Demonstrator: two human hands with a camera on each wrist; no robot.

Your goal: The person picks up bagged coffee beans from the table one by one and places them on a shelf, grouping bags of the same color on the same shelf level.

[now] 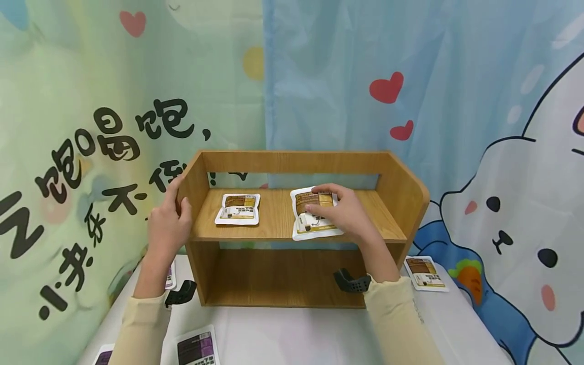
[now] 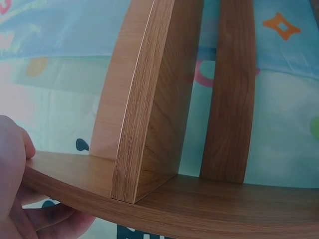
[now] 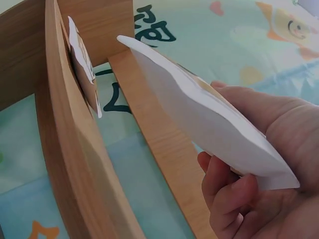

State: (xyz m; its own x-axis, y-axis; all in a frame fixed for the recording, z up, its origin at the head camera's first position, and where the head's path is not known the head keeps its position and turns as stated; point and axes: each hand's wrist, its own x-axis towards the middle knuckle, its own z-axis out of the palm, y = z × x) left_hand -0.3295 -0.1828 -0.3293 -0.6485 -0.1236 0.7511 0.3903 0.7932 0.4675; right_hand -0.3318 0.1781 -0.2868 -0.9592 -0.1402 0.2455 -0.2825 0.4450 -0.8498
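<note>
My right hand (image 1: 344,210) holds a white-edged, brown-and-gold printed food pouch (image 1: 317,231) over the right half of a wooden shelf's upper board (image 1: 276,218). In the right wrist view, thumb and curled fingers pinch the pouch (image 3: 194,112), its plain white back in sight and tilted away from the board. A similar pouch (image 1: 238,209) lies on the left half of that board. My left hand (image 1: 169,225) grips the shelf's left side panel (image 2: 67,177), thumb on one face and fingers on the other.
A brown-and-gold pouch (image 1: 425,272) lies on the white table (image 1: 274,337) right of the shelf. Purple-printed pouches (image 1: 198,347) lie at the front left, one partly behind my left forearm. Printed curtains (image 1: 319,61) hang behind. Each wrist wears a black strap.
</note>
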